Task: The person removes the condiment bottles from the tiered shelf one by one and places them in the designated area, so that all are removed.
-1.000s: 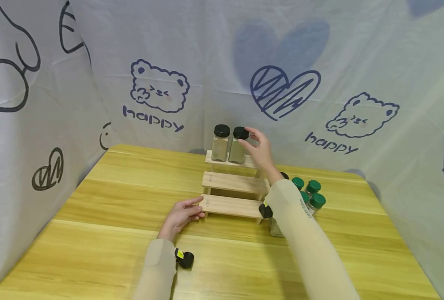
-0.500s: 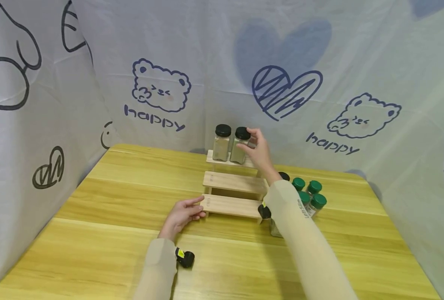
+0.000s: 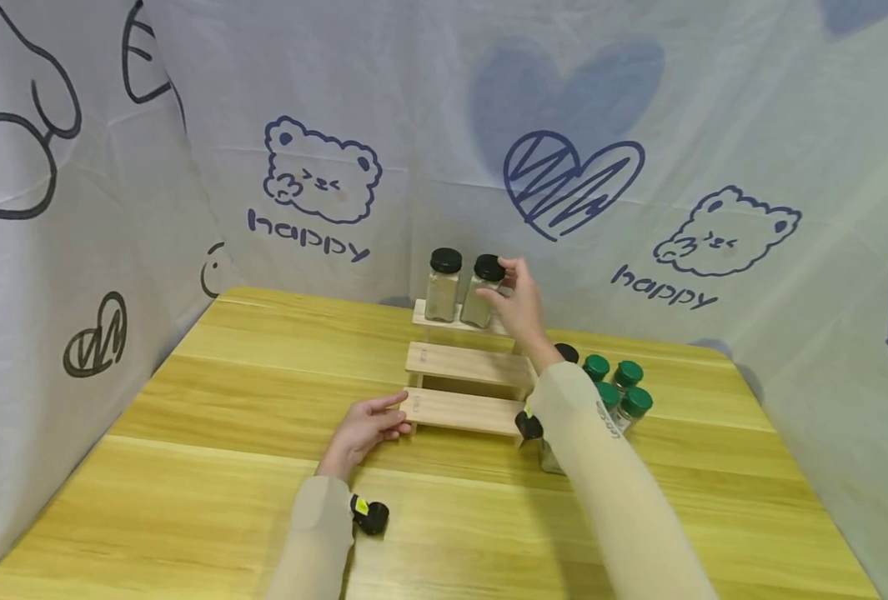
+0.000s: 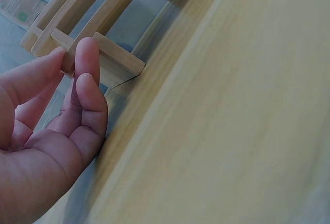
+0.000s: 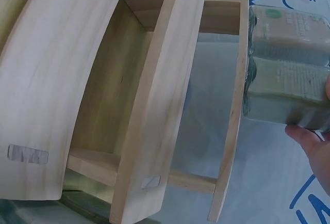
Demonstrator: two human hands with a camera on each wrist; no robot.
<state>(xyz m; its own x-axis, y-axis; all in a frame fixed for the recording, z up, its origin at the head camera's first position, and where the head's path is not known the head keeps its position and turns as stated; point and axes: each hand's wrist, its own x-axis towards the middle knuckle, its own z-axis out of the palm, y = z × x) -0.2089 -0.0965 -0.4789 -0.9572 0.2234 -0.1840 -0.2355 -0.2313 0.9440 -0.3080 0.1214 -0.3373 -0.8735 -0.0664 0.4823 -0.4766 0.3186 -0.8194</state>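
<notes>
A three-tier wooden rack [image 3: 464, 412] stands on the table. On its top tier are two glass spice jars with black caps: a left jar [image 3: 441, 298] and a right jar [image 3: 478, 303], whose top leans slightly right. My right hand [image 3: 522, 310] holds the right jar from its right side, thumb in front and fingers near the cap. In the right wrist view both jars [image 5: 283, 87] stand side by side, with only fingertips of that hand showing at the edge. Thumb and fingers of my left hand [image 4: 62, 126] pinch the left end of the lowest tier.
Several jars with green caps [image 3: 628, 372] and a black-capped jar [image 3: 566, 353] stand right of the rack, partly hidden by my right sleeve. A patterned cloth [image 3: 444, 125] hangs behind the wooden table [image 3: 263, 400]. The rack's lower two tiers hold no jars.
The right jar's top has shifted slightly to the right with my right hand, widening the gap between the two caps. My left hand has stayed on the rack.
</notes>
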